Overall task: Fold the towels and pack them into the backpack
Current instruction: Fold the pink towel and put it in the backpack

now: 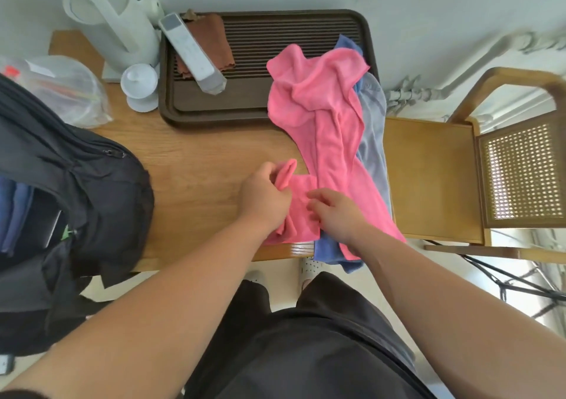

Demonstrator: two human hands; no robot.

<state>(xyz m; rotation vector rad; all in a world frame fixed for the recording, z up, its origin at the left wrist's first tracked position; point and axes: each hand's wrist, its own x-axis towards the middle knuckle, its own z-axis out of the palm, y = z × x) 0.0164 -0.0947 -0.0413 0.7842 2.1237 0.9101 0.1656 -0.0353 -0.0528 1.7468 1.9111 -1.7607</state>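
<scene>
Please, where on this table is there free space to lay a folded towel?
The bare wood in the middle of the table, bordered by the backpack on the left, the tray behind, the pink towel on the right and the left hand in front. The chair seat is also bare. The back left corner is crowded: kettle, cup, plastic bag.

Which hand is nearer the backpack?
Left. The left hand grips a corner of the pink towel, to the right of the backpack; the right hand touches the same towel farther right.
</scene>
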